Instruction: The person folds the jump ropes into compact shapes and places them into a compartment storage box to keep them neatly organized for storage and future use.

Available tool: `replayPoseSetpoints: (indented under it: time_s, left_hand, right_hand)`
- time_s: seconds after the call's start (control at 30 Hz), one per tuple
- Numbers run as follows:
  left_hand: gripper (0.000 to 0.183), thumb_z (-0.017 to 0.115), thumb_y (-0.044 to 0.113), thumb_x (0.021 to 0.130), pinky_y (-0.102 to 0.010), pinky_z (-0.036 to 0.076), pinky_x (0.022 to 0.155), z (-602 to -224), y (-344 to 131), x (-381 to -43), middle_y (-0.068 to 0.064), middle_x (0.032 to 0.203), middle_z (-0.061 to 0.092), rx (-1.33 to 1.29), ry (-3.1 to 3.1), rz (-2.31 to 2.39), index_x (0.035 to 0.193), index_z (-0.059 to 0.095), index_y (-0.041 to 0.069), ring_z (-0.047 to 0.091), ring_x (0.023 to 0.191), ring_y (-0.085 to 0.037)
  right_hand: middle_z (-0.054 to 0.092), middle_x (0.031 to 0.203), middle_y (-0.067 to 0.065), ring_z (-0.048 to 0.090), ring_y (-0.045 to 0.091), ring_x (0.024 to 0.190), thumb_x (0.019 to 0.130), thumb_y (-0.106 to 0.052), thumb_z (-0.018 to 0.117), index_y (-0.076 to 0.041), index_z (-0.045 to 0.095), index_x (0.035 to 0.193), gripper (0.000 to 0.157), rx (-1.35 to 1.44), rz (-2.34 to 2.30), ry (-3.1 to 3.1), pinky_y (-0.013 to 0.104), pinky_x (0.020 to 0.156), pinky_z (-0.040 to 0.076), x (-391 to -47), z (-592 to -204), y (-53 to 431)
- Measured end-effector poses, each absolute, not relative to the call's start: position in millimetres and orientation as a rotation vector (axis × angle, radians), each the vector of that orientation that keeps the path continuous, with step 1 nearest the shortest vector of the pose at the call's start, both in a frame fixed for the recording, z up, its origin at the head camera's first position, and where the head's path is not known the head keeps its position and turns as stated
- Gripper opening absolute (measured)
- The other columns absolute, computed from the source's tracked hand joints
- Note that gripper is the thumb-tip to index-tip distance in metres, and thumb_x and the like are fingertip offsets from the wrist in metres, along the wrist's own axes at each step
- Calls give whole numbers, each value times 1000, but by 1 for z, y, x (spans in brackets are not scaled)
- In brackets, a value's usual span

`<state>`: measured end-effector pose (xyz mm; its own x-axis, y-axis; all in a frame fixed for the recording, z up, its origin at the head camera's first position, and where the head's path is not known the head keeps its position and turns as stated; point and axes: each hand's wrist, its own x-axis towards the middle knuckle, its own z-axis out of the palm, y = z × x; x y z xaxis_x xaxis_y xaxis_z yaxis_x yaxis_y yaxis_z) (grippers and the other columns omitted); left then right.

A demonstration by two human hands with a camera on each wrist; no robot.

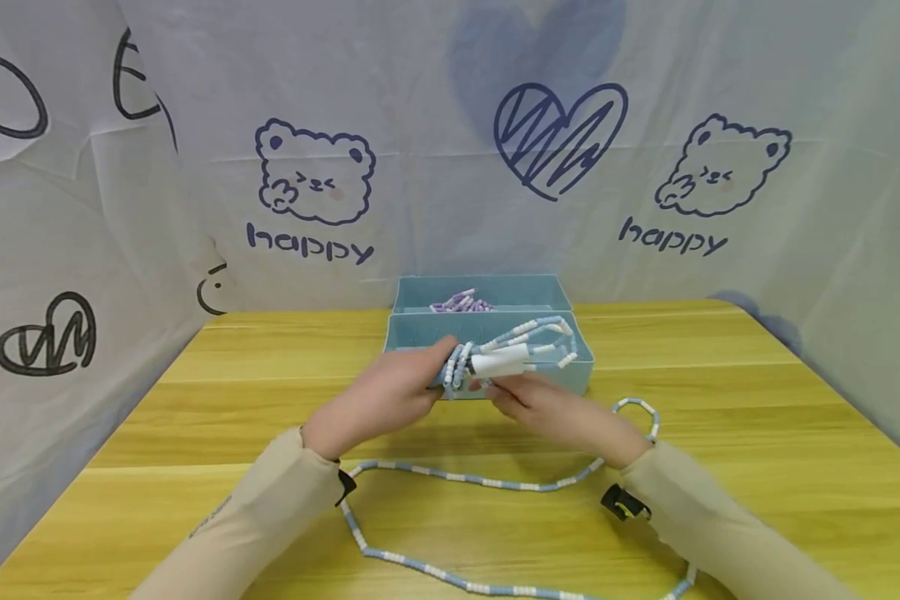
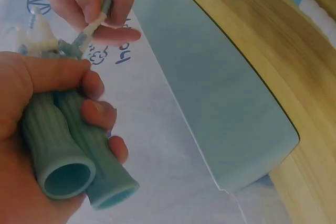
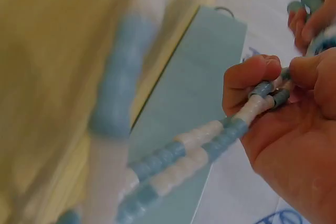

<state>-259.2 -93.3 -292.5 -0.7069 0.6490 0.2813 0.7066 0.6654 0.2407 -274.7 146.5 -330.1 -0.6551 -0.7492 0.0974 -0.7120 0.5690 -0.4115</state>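
Blue-and-white beaded jump rope (image 1: 487, 482) loops across the near part of the yellow wood-grain desk (image 1: 720, 367), its bundled end raised before a far, pale-blue box (image 1: 568, 379). Both hands hold it — the left hand (image 1: 390, 392) curled round two ribbed blue-green handles (image 2: 63, 140), the right hand (image 1: 547, 406) pinching beaded strands.

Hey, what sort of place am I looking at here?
Probably an indoor tabletop corner, screened off with fabric: a yellow wood-grain table stands against white cloth drapes printed with bears and hearts, with an open, pale-blue rectangular box on it.
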Motion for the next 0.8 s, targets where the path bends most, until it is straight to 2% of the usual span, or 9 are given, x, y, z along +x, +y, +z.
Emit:
replayPoseSetpoints:
  time_s: [0.03, 0.07, 0.1, 0.2, 0.27, 0.33, 0.5, 0.63, 0.8]
  left_hand:
    - [18, 58, 5, 96, -30, 43, 58, -293, -94, -260, 4, 83, 59, -1088, -2712, -492, 106, 48, 15, 51, 63, -13]
    - [18, 57, 3, 95, -30, 43, 57, -294, -94, -260, 4, 82, 59, -1067, -2714, -482, 106, 48, 14, 51, 63, -13]
    - [18, 57, 3, 95, -30, 43, 56, -294, -94, -261, 4, 80, 58, -1047, -2714, -467, 105, 48, 14, 51, 62, -13]
    - [17, 54, 0, 92, -30, 41, 52, -298, -95, -263, 3, 73, 53, -989, -2700, -399, 100, 46, 12, 49, 59, -14]
    - [17, 55, -1, 90, -29, 40, 49, -300, -96, -265, 3, 71, 50, -946, -2680, -351, 98, 45, 11, 48, 57, -15]
    - [18, 56, -2, 88, -29, 38, 45, -303, -98, -266, 2, 69, 47, -909, -2656, -293, 96, 44, 11, 46, 55, -15]
    - [18, 55, -4, 87, -27, 34, 40, -308, -101, -269, 1, 67, 44, -879, -2617, -187, 94, 44, 9, 42, 51, -15]
    - [17, 56, -4, 88, -26, 32, 39, -311, -101, -270, 0, 67, 43, -858, -2620, -110, 97, 46, 7, 41, 49, -14]
    - [21, 58, -6, 84, -28, 33, 38, -313, -99, -270, -1, 66, 44, -842, -2619, -18, 99, 48, 6, 41, 48, -16]
  right_hand:
    - [56, 132, 16, 55, 25, 117, 108, -20, 38, -1, 44, 142, 39, -1234, -883, 2653, 34, 96, 44, -274, -331, 142]
    - [57, 132, 15, 56, 26, 118, 108, -19, 39, -2, 45, 141, 38, -1266, -891, 2647, 40, 97, 45, -274, -332, 139]
    - [60, 125, 14, 59, 25, 110, 107, -18, 40, -2, 47, 139, 36, -1292, -885, 2645, 42, 93, 47, -273, -333, 137]
    - [63, 95, 5, 59, 14, 80, 107, -21, 42, -8, 53, 126, 25, -1261, -830, 2661, 34, 75, 49, -270, -334, 134]
    - [52, 77, -3, 47, 8, 64, 106, -22, 45, -11, 54, 113, 16, -1245, -817, 2663, 29, 63, 44, -268, -332, 133]
    - [41, 69, -6, 38, 6, 57, 105, -22, 48, -13, 52, 103, 10, -1233, -833, 2655, 27, 57, 39, -267, -330, 132]
    - [42, 66, -9, 37, 5, 56, 101, -20, 55, -15, 58, 95, 8, -1231, -876, 2665, 25, 56, 36, -264, -322, 134]
    - [44, 64, -9, 37, 5, 54, 100, -25, 58, -19, 62, 91, 12, -1192, -910, 2657, 25, 54, 34, -264, -316, 136]
    - [47, 61, -8, 37, 6, 51, 99, -30, 59, -20, 66, 95, 13, -1112, -971, 2614, 25, 51, 34, -262, -311, 139]
